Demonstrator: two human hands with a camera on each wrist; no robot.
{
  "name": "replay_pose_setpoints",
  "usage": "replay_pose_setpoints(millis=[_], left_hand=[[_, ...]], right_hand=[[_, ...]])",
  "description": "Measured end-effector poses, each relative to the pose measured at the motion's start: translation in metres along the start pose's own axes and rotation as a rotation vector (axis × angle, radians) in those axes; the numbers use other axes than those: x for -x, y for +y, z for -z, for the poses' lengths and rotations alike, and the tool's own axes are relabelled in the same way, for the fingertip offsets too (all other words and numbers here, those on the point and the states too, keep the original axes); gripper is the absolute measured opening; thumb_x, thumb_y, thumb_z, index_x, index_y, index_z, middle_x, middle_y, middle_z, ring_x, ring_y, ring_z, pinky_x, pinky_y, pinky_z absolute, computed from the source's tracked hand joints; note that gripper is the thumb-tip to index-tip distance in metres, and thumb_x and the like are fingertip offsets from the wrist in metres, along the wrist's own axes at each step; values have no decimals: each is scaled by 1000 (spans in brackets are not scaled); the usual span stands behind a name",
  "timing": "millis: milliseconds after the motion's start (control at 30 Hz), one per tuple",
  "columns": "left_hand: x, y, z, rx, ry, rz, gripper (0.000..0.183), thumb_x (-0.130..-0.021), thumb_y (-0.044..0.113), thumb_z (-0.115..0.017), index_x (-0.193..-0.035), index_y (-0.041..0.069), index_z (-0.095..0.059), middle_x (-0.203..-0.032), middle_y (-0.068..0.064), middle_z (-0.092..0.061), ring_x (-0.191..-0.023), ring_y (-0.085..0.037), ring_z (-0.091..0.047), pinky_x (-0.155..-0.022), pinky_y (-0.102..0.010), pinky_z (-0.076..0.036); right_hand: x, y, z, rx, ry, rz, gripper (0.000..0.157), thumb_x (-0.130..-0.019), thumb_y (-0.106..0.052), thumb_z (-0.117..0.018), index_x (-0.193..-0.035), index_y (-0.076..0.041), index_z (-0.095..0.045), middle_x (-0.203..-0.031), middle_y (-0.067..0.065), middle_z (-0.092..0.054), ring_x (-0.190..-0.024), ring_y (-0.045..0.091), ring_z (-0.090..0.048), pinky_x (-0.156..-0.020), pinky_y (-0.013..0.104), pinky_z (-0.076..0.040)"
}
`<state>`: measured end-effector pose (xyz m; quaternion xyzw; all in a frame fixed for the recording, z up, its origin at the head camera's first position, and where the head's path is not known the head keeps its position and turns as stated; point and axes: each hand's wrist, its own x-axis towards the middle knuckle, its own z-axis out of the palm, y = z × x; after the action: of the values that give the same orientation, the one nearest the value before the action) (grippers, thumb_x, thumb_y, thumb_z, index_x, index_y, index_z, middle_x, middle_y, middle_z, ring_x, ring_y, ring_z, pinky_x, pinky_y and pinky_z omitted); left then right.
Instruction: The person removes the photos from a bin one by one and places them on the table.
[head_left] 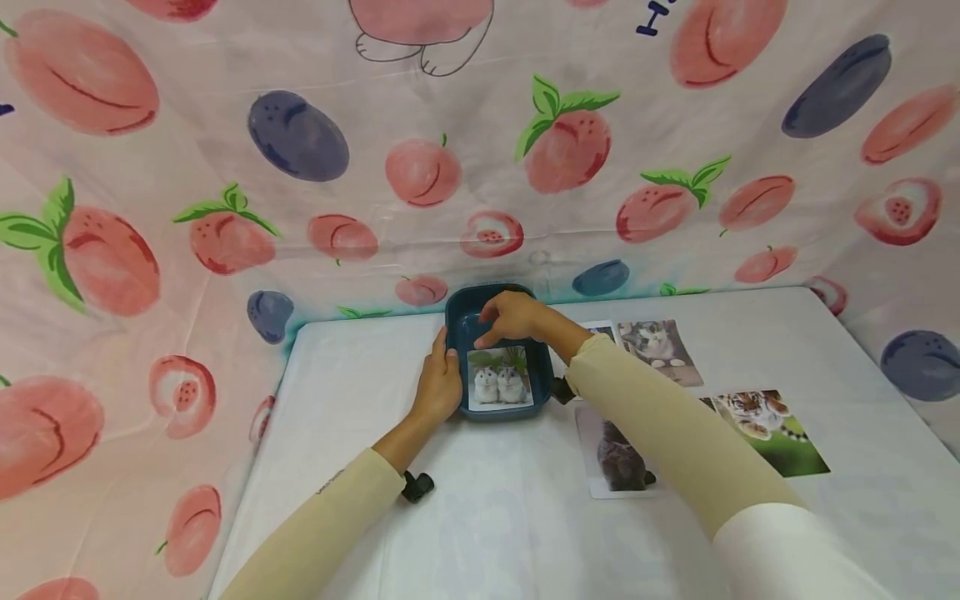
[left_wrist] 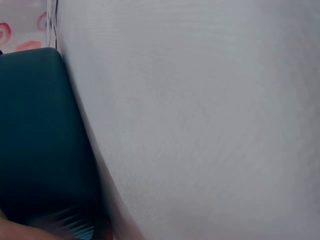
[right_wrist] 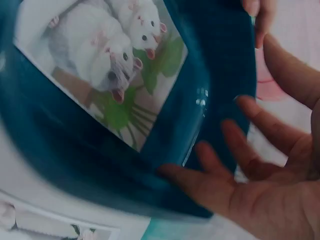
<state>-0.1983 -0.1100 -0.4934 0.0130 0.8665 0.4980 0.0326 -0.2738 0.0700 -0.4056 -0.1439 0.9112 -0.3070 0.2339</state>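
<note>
A dark teal plastic basin (head_left: 465,325) stands on the white table against the patterned backdrop. Inside its near end lies a photo card of two hamsters (head_left: 499,385), face up. My left hand (head_left: 437,385) holds the basin's left side, thumb at the rim and fingers along the outer wall. Over the far part of the basin is my right hand (head_left: 516,318), holding nothing; in the right wrist view its fingers are spread and loosely bent beside the card. The left wrist view shows the basin's outer wall (left_wrist: 40,135), with little of the hand.
Right of the basin lie several animal photo cards: a cat card (head_left: 658,350) at the back, a grey animal card (head_left: 621,458) nearer, and a tiger card (head_left: 772,429) further right. My right sleeve (head_left: 652,425) partly covers some. The fruit-printed cloth (head_left: 450,242) rises behind the table.
</note>
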Motion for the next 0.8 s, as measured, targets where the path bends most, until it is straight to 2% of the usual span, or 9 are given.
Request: replay_pose_setpoints(millis=[100,233,333,433,467,567,667,800], left_hand=[[0,-1,0,5,0,-9,54,-113,21,-30,-164,8,-15,-162,-25,-33,-153,-37,-30,-125,-54,-24],[0,-2,1,7,0,-18,54,-113,20,-30,-164,8,-16,-160,-27,-34,-152,-38,-31,-125,-54,-25],[-1,-2,0,8,4,-34,54,-113,18,-30,-164,6,-16,-151,-32,-43,-148,-39,-37,-123,-55,-28],[-2,-3,-1,14,-2,-50,54,-113,16,-30,-163,5,-15,-127,-36,-53,-141,-38,-45,-122,-54,-30],[-2,-3,-1,17,-1,-54,54,-113,16,-30,-163,5,-16,-126,-36,-54,-140,-37,-45,-122,-53,-31],[-2,-4,-1,20,-1,-58,54,-113,16,-30,-163,4,-16,-135,-35,-53,-144,-36,-42,-123,-53,-29],[-3,-4,-1,23,9,-64,54,-113,16,-31,-163,3,-17,-153,-31,-44,-150,-35,-35,-124,-53,-27],[-3,-5,-2,27,9,-68,54,-113,16,-31,-163,2,-17,-143,-34,-51,-150,-35,-35,-125,-52,-27]], right_hand=[[-6,-4,-7,47,-11,-95,64,-87,-38,-82,-139,-6,-62,-147,11,-58,-133,31,-55,-109,46,-49],[-13,-3,-14,137,-28,-144,59,-89,-39,-79,-135,-6,-66,-144,11,-61,-130,31,-58,-108,45,-50],[-15,-1,-17,208,-42,-151,56,-90,-42,-77,-132,-7,-68,-141,11,-64,-128,31,-59,-105,43,-52],[-16,1,-19,224,-39,-172,59,-89,-44,-77,-134,-7,-67,-140,11,-64,-126,30,-61,-101,42,-54],[-16,1,-19,234,-39,-175,60,-89,-45,-77,-135,-7,-67,-140,11,-64,-126,30,-61,-101,42,-55],[-16,2,-20,240,-37,-184,63,-88,-45,-78,-136,-7,-66,-141,11,-64,-127,30,-60,-102,41,-54],[-16,2,-20,261,-42,-188,64,-89,-46,-77,-138,-7,-65,-144,11,-62,-130,30,-59,-103,41,-53],[-14,3,-19,268,-50,-200,55,-90,-43,-76,-132,-8,-69,-140,9,-64,-119,28,-64,-90,39,-58]])
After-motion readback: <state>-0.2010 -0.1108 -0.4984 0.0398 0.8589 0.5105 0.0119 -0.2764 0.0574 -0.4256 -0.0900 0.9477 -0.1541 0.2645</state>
